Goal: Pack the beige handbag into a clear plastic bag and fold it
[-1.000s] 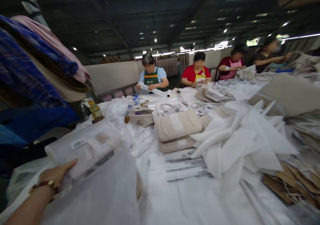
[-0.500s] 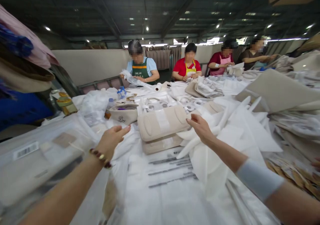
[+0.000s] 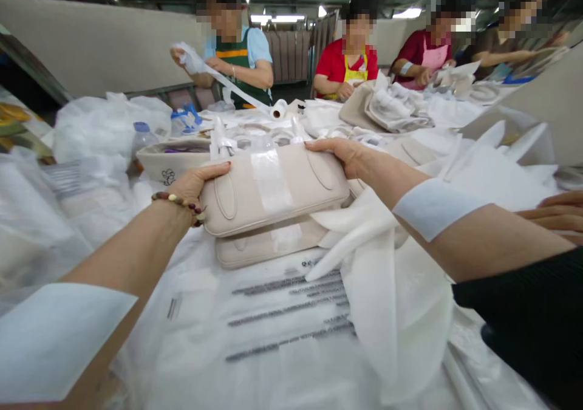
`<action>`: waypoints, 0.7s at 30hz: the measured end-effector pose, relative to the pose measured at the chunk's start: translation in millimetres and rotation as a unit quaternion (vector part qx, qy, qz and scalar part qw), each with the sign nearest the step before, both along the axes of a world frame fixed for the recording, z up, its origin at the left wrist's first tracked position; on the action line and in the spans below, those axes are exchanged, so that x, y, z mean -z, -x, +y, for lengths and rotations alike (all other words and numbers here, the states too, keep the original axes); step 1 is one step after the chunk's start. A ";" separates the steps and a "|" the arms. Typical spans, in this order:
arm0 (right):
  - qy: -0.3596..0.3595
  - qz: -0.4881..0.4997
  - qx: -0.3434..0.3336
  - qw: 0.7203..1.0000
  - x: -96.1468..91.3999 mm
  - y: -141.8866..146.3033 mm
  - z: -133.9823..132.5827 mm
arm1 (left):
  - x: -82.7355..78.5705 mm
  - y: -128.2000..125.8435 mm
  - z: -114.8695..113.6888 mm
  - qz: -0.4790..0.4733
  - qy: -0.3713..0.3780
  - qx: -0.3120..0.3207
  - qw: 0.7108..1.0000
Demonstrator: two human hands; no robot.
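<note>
A beige handbag (image 3: 228, 200) with a strip of clear white wrap round its middle lies across the pile before me. My left hand (image 3: 194, 185) grips its left end, thumb on top and the other fingers out of sight. At the right end my right hand (image 3: 339, 155) holds it with the thumb along the upper edge. Under it sits a second beige bag (image 3: 241, 249), also banded in wrap. Printed clear plastic bags (image 3: 200, 337) are spread in front, and white foam sheets (image 3: 382, 282) droop beside them on the right.
An open beige pouch (image 3: 155, 167) and a bulky clear plastic bundle (image 3: 91, 130) stand to the left. A wrap roll (image 3: 279, 109) lies across the table. Several co-workers sit opposite; another person's hand (image 3: 560, 215) reaches in from the right.
Both my hands have moved in from apart and taken hold of the upper beige handbag at its ends. My view has come closer and tilted down. Another person's hand shows more at right.
</note>
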State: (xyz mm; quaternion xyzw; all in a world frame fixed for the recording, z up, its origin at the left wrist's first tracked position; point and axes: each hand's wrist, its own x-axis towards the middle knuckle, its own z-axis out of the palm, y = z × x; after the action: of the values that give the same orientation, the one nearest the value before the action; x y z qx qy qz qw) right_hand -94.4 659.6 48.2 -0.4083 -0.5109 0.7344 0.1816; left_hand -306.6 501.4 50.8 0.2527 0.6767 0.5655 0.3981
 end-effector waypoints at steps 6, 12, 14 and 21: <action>-0.066 0.021 0.077 0.995 -5.0 11.7 -12.4 | 5.1 3.3 -7.4 -0.081 -0.020 -0.015 0.996; -0.290 0.055 0.141 0.945 -38.0 15.8 -60.3 | 8.0 6.5 -42.2 -0.109 -0.115 -0.046 0.986; -0.330 0.073 0.133 0.932 -49.7 8.0 -78.3 | 2.3 5.4 -55.6 -0.117 -0.141 -0.044 0.982; -0.282 0.125 0.153 0.939 -93.6 -57.1 -167.2 | -60.5 -27.3 -122.3 -0.115 -0.169 0.005 0.979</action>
State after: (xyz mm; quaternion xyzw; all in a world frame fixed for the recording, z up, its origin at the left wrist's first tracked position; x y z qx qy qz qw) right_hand -37.2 492.3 141.8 -0.3186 -0.6019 0.5682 0.4619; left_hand -279.3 379.1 111.3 0.2530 0.5193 0.6952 0.4278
